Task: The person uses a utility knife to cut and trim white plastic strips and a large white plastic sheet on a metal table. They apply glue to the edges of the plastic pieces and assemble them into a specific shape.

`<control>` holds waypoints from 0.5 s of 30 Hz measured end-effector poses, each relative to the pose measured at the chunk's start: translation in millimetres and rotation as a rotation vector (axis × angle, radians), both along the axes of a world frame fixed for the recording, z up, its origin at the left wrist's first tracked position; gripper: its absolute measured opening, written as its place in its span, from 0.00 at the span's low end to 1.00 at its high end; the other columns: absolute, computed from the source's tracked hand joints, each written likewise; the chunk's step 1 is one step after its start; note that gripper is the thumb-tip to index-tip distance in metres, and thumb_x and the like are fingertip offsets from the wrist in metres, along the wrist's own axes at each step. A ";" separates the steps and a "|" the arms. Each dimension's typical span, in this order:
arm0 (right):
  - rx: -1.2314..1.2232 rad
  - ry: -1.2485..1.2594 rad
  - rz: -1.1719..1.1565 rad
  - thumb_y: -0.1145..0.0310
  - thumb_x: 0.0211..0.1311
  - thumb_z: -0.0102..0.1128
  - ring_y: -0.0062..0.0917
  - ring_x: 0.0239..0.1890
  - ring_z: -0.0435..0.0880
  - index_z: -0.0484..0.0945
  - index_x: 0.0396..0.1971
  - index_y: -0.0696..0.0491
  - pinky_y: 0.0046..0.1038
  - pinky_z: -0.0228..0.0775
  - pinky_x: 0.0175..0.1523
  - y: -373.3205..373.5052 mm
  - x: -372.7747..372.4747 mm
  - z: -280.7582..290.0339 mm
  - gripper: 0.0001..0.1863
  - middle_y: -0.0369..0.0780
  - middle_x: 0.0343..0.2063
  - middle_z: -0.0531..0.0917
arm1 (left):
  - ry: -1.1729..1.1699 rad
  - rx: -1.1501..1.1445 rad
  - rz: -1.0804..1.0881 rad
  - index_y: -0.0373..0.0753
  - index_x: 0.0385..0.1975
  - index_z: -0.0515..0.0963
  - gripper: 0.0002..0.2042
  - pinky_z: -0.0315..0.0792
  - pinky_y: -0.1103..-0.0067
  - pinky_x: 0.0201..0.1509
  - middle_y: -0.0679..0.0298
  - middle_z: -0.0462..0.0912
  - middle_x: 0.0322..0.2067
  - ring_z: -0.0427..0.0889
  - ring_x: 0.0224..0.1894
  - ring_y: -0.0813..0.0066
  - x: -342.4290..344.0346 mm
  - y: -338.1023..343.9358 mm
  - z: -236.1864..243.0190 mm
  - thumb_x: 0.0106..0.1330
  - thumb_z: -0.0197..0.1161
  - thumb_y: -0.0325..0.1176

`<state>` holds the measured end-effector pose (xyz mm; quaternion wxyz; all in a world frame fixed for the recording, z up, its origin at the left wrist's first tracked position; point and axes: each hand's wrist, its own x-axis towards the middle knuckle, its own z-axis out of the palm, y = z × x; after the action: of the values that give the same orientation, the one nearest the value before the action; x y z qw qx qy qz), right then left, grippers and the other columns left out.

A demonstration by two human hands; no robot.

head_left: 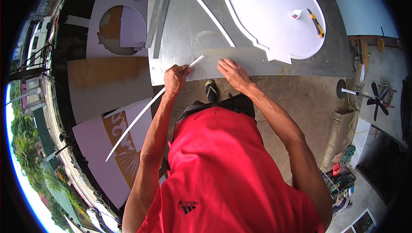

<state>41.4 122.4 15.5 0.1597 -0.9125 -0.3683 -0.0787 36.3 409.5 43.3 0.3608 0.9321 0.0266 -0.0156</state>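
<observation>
In my left hand (175, 79) is a long thin white strip (135, 124), pinched near its upper end. Its short end lies over the grey metal tabletop (193, 35), while the long end slants down past my left forearm. My right hand (235, 75) rests on the near table edge, fingers stretched out and holding nothing. Farther up the table lies another white strip (210, 16). To its right is a large rounded white panel (266, 12) with a narrow raised border along its edge. A small white bottle (296, 14) and a yellow-and-black utility knife (316, 23) lie on that panel.
Long dark flat bars (162, 22) lie along the table's left side. Left of the table are stacked sheets and a brown board (109, 83). A fan (376, 100) stands at the right, with a crate of odds and ends (339, 179) below it. My shoe (211, 90) shows under the table edge.
</observation>
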 end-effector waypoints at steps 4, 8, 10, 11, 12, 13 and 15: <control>-0.023 0.032 -0.009 0.74 0.60 0.58 0.35 0.62 0.75 0.80 0.48 0.59 0.34 0.79 0.58 -9.5 -15.4 6.9 0.16 0.42 0.56 0.79 | -0.066 0.003 -0.057 0.45 0.40 0.90 0.11 0.76 0.69 0.35 0.61 0.84 0.27 0.84 0.29 0.61 -1.0 -7.9 -6.8 0.59 0.74 0.38; -0.034 0.019 0.008 0.73 0.61 0.58 0.34 0.62 0.75 0.80 0.49 0.59 0.33 0.79 0.58 -21.1 -20.9 8.3 0.16 0.42 0.57 0.79 | -0.165 0.060 -0.167 0.45 0.40 0.90 0.10 0.76 0.69 0.35 0.63 0.83 0.27 0.84 0.31 0.62 5.4 -20.9 -7.2 0.60 0.72 0.38; -0.024 -0.020 0.034 0.73 0.59 0.59 0.33 0.60 0.76 0.81 0.47 0.60 0.32 0.79 0.57 -24.8 -19.9 8.0 0.15 0.42 0.55 0.79 | -0.227 0.102 -0.234 0.45 0.37 0.89 0.08 0.76 0.68 0.34 0.64 0.83 0.28 0.83 0.32 0.62 13.2 -27.4 -10.1 0.59 0.72 0.37; -0.018 -0.037 0.044 0.73 0.58 0.59 0.32 0.59 0.77 0.81 0.46 0.60 0.32 0.79 0.56 -26.6 -21.7 7.1 0.15 0.41 0.54 0.80 | -0.267 0.123 -0.268 0.45 0.36 0.89 0.08 0.76 0.68 0.34 0.64 0.83 0.28 0.83 0.32 0.62 16.4 -30.6 -12.2 0.59 0.72 0.37; -0.009 -0.046 0.073 0.73 0.57 0.60 0.32 0.57 0.77 0.81 0.44 0.60 0.32 0.79 0.55 -29.1 -22.8 6.3 0.15 0.41 0.52 0.80 | -0.308 0.143 -0.303 0.45 0.36 0.89 0.08 0.76 0.67 0.34 0.64 0.83 0.28 0.83 0.33 0.62 20.0 -34.5 -13.4 0.59 0.72 0.37; 0.000 -0.056 0.101 0.73 0.56 0.60 0.31 0.55 0.78 0.81 0.42 0.60 0.31 0.80 0.54 -31.9 -23.2 5.5 0.14 0.41 0.50 0.80 | -0.318 0.142 -0.314 0.45 0.35 0.89 0.08 0.77 0.68 0.35 0.65 0.83 0.29 0.82 0.35 0.61 22.6 -38.7 -17.3 0.58 0.73 0.37; 0.017 -0.079 0.133 0.73 0.53 0.61 0.30 0.52 0.78 0.81 0.38 0.59 0.30 0.80 0.52 -37.0 -25.2 2.2 0.12 0.40 0.46 0.80 | -0.358 0.182 -0.342 0.46 0.35 0.89 0.08 0.76 0.68 0.36 0.66 0.84 0.30 0.81 0.37 0.63 26.8 -46.5 -22.7 0.57 0.73 0.37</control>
<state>16.2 85.4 17.7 0.1577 -0.8808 -0.4333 -0.1071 63.2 363.0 20.6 0.2666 0.9397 -0.1940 0.0912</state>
